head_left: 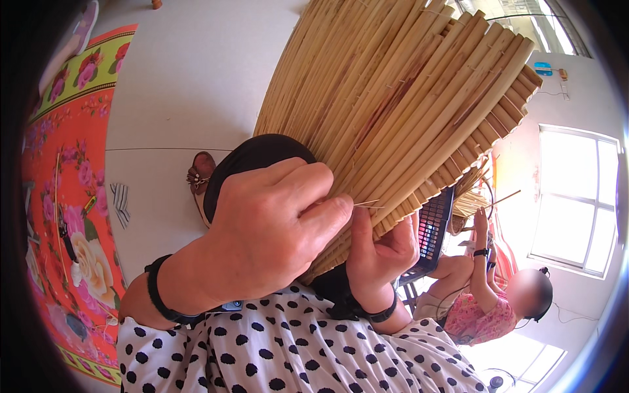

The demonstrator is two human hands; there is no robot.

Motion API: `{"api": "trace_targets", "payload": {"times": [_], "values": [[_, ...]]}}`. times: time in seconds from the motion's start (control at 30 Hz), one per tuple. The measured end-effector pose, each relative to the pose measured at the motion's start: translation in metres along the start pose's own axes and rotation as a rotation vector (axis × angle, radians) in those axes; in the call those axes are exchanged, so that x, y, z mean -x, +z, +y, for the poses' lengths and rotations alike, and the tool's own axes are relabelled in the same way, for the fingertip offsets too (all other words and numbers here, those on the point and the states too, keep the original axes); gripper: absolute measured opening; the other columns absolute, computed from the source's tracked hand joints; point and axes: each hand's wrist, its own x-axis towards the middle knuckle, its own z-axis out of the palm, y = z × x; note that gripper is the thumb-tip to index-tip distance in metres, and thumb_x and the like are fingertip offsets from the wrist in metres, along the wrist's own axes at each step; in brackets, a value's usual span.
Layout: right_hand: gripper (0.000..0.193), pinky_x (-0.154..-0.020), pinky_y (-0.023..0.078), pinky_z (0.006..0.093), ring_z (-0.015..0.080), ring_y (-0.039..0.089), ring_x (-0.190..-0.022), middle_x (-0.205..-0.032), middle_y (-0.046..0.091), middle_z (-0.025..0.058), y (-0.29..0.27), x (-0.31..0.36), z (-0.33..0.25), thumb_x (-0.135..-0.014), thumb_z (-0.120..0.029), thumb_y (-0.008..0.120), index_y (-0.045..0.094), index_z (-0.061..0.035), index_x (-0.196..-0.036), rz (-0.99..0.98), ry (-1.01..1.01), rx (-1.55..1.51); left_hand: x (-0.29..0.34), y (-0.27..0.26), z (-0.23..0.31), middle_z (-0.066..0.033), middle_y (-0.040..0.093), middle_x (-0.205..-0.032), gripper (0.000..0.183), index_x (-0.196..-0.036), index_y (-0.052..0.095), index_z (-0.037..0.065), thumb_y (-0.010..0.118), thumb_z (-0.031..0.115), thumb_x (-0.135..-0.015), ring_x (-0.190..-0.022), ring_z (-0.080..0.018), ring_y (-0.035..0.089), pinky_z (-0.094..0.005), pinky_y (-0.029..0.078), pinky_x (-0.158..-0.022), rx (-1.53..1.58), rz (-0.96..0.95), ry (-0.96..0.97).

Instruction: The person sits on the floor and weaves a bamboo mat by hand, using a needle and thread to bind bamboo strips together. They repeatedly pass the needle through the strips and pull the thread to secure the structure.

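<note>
Head view: a dark blue plastic basket with lattice sides (432,229) stands to the right of the right hand (383,255), its contents hidden from sight. Beyond a white, black-dotted skirt (275,340), a thick mat of tan, round cane stalks bound in rows (393,111) spreads toward the far side. The left hand (275,216), reaching in from the left with its back upward, pinches a thin straw-coloured strand (370,205) over the mat's near end; the right hand, fingers curled, grips the mat's near right edge
</note>
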Motion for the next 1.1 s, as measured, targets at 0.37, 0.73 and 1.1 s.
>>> {"api": "trace_targets", "payload": {"times": [0.37, 0.73, 1.1], "values": [[0.020, -0.067, 0.051, 0.0360, 0.0333, 0.064, -0.075, -0.087, 0.069, 0.0155, -0.003, 0.002, 0.001, -0.076, -0.003, 0.078, 0.070, 0.0025, -0.094, -0.017, -0.021, 0.035, -0.001, -0.002, 0.003, -0.0035, 0.043, -0.069, 0.015, -0.080, 0.067, 0.002, 0.072, 0.006, -0.067, -0.059, -0.0169, 0.053, -0.0290, 0.041, -0.045, -0.011, -0.007, 0.003], [0.019, -0.065, 0.050, 0.0352, 0.0317, 0.063, -0.073, -0.085, 0.068, 0.0144, -0.002, 0.002, 0.001, -0.075, -0.001, 0.077, 0.070, 0.0014, -0.093, -0.004, 0.008, 0.015, -0.002, -0.003, 0.005, -0.0036, 0.043, -0.068, 0.016, -0.079, 0.065, 0.002, 0.071, 0.010, -0.065, -0.058, -0.0174, 0.053, -0.0296, 0.043, -0.046, -0.049, -0.028, 0.029], [0.020, -0.065, 0.050, 0.0360, 0.0318, 0.062, -0.074, -0.086, 0.068, 0.0139, -0.002, 0.001, 0.002, -0.075, -0.001, 0.077, 0.070, 0.0008, -0.094, -0.005, 0.003, 0.008, -0.010, -0.017, 0.007, -0.0040, 0.044, -0.070, 0.019, -0.077, 0.060, 0.003, 0.069, 0.013, -0.063, -0.060, -0.0176, 0.054, -0.0302, 0.044, -0.048, -0.049, -0.090, 0.046]]}}
